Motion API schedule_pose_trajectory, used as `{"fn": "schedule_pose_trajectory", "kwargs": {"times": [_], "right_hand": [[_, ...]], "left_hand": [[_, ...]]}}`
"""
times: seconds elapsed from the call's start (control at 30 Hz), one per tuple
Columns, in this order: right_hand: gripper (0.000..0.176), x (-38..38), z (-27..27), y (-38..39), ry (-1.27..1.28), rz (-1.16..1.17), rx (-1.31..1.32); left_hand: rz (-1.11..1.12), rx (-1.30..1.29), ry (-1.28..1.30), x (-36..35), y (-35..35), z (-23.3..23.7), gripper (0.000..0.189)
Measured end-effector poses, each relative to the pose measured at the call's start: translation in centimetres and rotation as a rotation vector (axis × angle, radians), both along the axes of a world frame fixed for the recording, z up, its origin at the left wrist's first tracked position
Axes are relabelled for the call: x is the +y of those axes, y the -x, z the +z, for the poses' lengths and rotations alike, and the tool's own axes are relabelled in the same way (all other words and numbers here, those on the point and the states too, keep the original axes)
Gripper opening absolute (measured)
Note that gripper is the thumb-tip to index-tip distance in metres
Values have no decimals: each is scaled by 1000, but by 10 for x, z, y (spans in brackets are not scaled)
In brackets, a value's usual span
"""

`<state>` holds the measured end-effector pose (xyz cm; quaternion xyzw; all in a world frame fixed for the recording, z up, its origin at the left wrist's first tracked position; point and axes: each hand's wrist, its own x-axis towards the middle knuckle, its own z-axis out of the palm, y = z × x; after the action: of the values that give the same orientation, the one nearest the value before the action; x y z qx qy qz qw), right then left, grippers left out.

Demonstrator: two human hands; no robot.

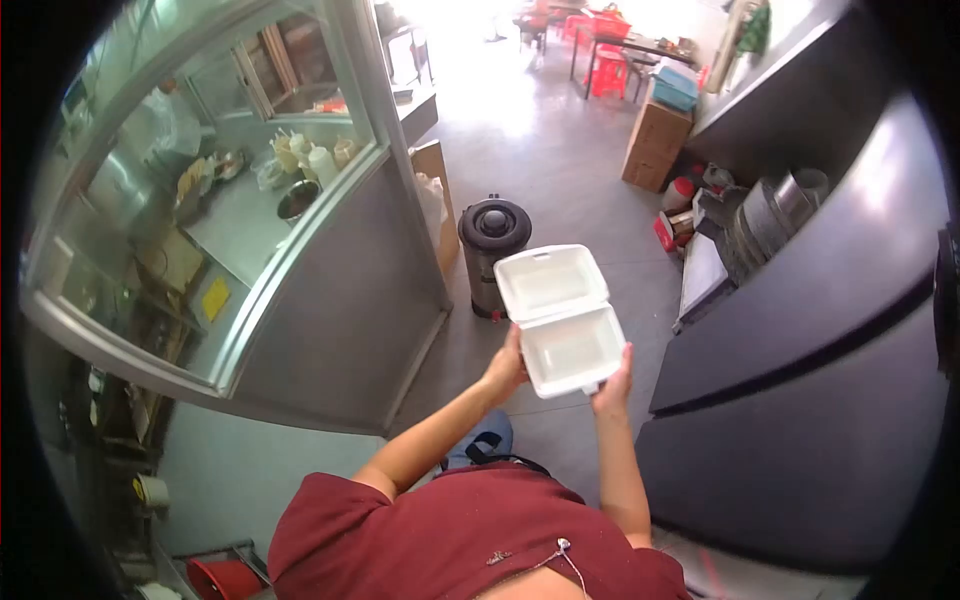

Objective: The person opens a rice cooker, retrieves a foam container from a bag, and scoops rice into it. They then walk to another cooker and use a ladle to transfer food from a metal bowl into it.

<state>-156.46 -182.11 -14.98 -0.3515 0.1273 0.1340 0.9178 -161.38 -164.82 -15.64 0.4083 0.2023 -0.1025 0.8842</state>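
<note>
A white foam takeout box [572,350] is held out in front of my body, its lid [548,283] tipped back and its inside bare. My left hand [508,362] grips the box's left side near the hinge. On the front right corner, my right hand [613,385] closes round the edge, with fingers partly hidden beneath. Just beyond the box, a dark lidded drink urn [492,225] with a small red tap stands on the floor, partly covered by the box lid.
To the left is a metal-framed glass partition [330,290] with squeeze bottles [322,165] and a metal pot [297,202] behind it. A large grey fridge [800,440] lines the right. Further off are a cardboard box [657,140], stacked pans [765,220] and red stools [608,72].
</note>
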Motion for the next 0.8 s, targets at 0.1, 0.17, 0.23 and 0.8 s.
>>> {"fn": "schedule_pose_trajectory", "kwargs": {"times": [0.1, 0.17, 0.23, 0.8], "right_hand": [[50, 38, -15, -99, 31, 64, -5], [49, 61, -19, -162, 49, 63, -13], [49, 71, -19, -218, 34, 78, -8], [45, 125, -10, -734, 403, 106, -107]], "left_hand": [[196, -87, 46, 22, -80, 8, 66], [201, -152, 121, 38, -142, 1, 62], [178, -81, 174, 54, -209, -1, 59], [330, 56, -91, 187, -759, -41, 68]]}}
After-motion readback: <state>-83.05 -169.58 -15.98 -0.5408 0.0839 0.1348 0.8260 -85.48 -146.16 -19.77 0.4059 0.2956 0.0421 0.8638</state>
